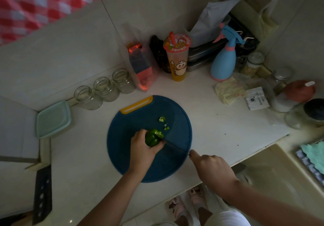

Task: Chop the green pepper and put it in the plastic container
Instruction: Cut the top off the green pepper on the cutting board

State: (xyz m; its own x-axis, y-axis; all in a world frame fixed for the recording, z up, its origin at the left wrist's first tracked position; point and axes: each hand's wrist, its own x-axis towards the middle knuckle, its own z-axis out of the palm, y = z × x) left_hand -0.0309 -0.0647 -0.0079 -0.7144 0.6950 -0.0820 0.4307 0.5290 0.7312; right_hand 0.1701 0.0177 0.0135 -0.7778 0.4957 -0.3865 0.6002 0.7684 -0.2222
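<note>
My left hand (142, 148) holds the green pepper (153, 139) on the round blue cutting board (157, 169). The fingers are curled over the pepper and press it down, a little left of the board's middle. The cut end of the pepper points away from me and shows the pale inside. My right hand (210, 167) is closed around the handle of the knife (177, 148), at the right edge of the board. The dark blade lies across the board, and its tip touches the pepper just beside my left fingers.

A few small green pieces (162, 119) lie on the board beyond the pepper, apart from it. The board has a yellow handle at its far edge.

The plastic container (53, 118), with a pale green lid, stands on the white counter (219, 120) to the left of the board, well apart from it.

Behind the board stands a tall drink cup (177, 57) with a straw. It has a cartoon figure wearing a crown on its side and Chinese characters on the lid, but I cannot read them surely. A blue spray bottle (223, 62) stands to its right. A white paper label (256, 98) lies further right, and its print is too small to read. Three glass jars (106, 88) stand in a row near the container.
</note>
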